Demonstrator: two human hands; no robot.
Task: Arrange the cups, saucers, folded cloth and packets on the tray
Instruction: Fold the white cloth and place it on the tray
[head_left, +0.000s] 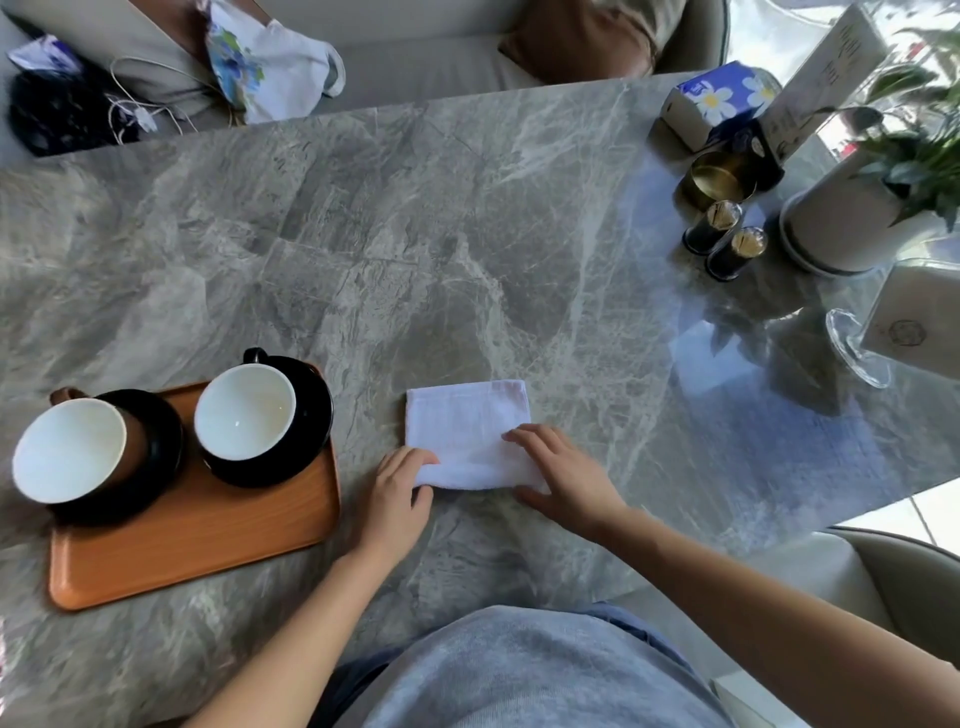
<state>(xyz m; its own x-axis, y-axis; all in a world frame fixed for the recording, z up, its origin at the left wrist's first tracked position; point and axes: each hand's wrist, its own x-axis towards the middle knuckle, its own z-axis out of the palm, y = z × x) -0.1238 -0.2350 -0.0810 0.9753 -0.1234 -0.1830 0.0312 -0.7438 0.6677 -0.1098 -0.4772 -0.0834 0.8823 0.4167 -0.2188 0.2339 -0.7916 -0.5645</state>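
Observation:
A white folded cloth (465, 426) lies on the marble table, right of the wooden tray (197, 540). My left hand (397, 493) pinches the cloth's near left corner. My right hand (563, 475) rests with its fingers flat on the cloth's near right part, thumb under the edge. On the tray stand two white-lined cups: a brown one (72, 449) on a black saucer (161, 447) at the left, and a black one (244, 410) on a black saucer (311, 415) at the tray's far right corner. No packets are visible.
At the far right stand a gold tin (719, 179), two dark toothpick holders (724, 239), a tissue box (714, 101), a potted plant (852, 218) and a glass card stand (893, 332). A sofa with bags (62, 104) lies beyond the table's far edge.

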